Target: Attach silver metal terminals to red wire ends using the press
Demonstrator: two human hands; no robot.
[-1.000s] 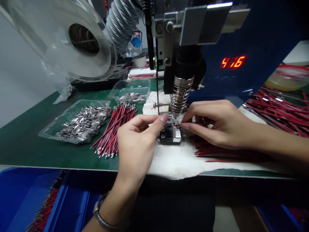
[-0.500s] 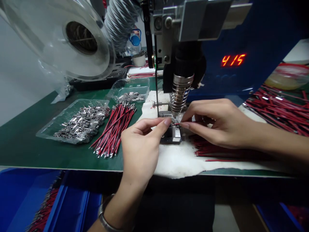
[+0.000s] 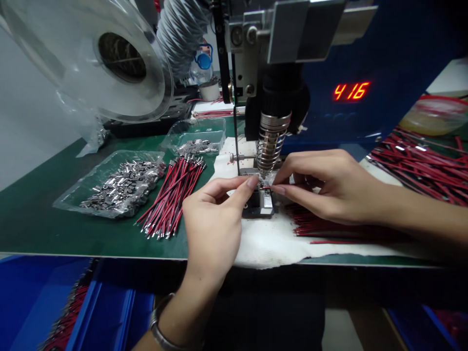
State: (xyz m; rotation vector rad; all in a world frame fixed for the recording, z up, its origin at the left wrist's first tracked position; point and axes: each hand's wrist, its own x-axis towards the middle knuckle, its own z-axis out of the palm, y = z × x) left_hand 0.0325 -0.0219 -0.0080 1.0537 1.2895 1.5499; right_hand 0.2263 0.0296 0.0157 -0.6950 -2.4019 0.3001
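Observation:
My left hand (image 3: 215,209) is pinched closed, thumb against forefinger, at the small metal fixture (image 3: 265,202) under the soldering head. Whatever sits between those fingertips is too small and hidden to make out. From the other side, my right hand (image 3: 325,185) pinches a thin red wire (image 3: 266,187), whose end lies over the fixture. The tip of the spring-wrapped soldering iron (image 3: 272,144) comes down right between both hands. Beneath my right hand lies a bundle of red and black wires (image 3: 310,229) on a white cloth (image 3: 263,248).
On the left stand a clear tray of small metal parts (image 3: 124,187) and a pile of wired parts (image 3: 170,200). A second clear tray (image 3: 199,146) is behind. The blue machine (image 3: 329,126) displays 416. More red wires (image 3: 420,163) lie at right; blue bins (image 3: 109,307) sit below the table edge.
The red display has gone from 415 to 416. Both hands keep almost the same place and pinch; the whole view has shifted very slightly.

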